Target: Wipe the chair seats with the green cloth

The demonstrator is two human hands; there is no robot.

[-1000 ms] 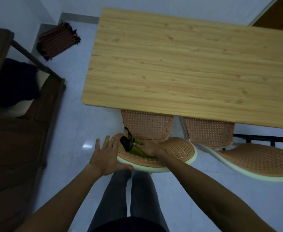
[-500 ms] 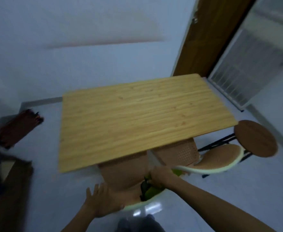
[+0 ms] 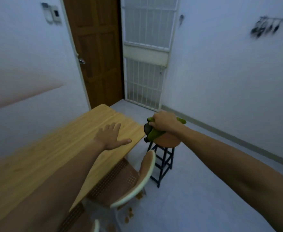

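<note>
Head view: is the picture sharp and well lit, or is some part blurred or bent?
Head view: the light is dim and bluish; the table edge near the left hand is smeared by motion blur; the right hand gripping the green cloth on the stool is fairly sharp; the wide lens bends the door.

Wooden table [image 3: 42,158] near a brown door [image 3: 97,51], a white barred gate [image 3: 145,52] just beside the door.
</note>
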